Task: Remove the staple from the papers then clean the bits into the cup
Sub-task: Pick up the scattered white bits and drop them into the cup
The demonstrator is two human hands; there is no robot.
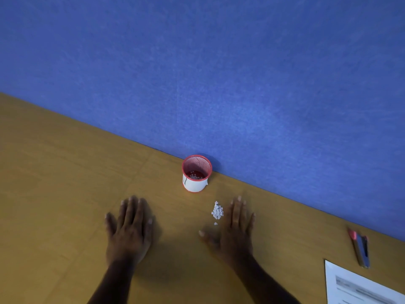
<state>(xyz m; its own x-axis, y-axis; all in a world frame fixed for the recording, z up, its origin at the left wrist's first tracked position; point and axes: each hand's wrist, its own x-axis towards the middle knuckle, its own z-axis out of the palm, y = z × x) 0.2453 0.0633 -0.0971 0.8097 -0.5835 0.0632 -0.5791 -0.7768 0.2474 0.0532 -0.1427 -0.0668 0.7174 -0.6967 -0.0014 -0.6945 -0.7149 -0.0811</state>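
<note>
- Our left hand [129,227] and right hand [235,224] lie flat on the table [54,183], fingers straight, holding nothing.
- The paper bits [217,211] sit in a small pile just left of our right hand, a little nearer than the cup [196,174], which stands at the wall and already holds some bits.
- We judge the bits very light and loose; pinching loses them, so we should sweep or scoop them.
- The papers [359,286] and the staple remover [360,250] lie far right.
</note>
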